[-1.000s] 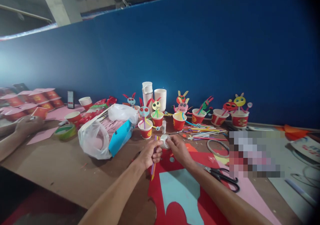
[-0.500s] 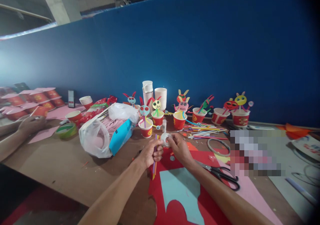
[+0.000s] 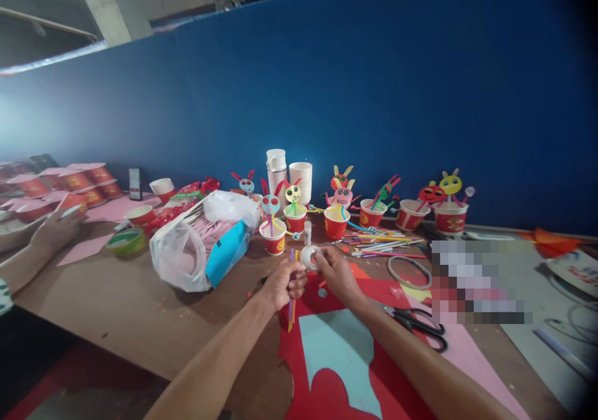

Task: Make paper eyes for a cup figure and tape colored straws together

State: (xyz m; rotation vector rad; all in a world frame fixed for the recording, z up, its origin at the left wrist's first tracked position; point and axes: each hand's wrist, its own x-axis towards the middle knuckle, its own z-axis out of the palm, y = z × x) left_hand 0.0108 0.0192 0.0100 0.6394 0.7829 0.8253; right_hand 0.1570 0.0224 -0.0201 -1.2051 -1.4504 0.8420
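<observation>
My left hand (image 3: 286,283) is closed around a few thin purple and yellow-orange straws (image 3: 292,315), which stick out above and below the fist. A small roll of clear tape (image 3: 309,258) is pinched by my right hand (image 3: 334,273), close beside the left fingers. Below both hands lie a red sheet (image 3: 299,357) and a light blue cut sheet (image 3: 336,351). Black-handled scissors (image 3: 415,321) rest by my right forearm. Just behind the hands stands a small clear bottle (image 3: 307,233).
Red paper cups (image 3: 336,225) with straw-and-paper figures line the back. Loose straws (image 3: 383,243) and a tape ring (image 3: 410,273) lie right. At left are a plastic bag (image 3: 180,258), green tape (image 3: 126,242) and another person's hand (image 3: 60,227).
The other person's hand at the left has shifted, and more of a sleeve shows. My hands hold the same things in nearly the same place.
</observation>
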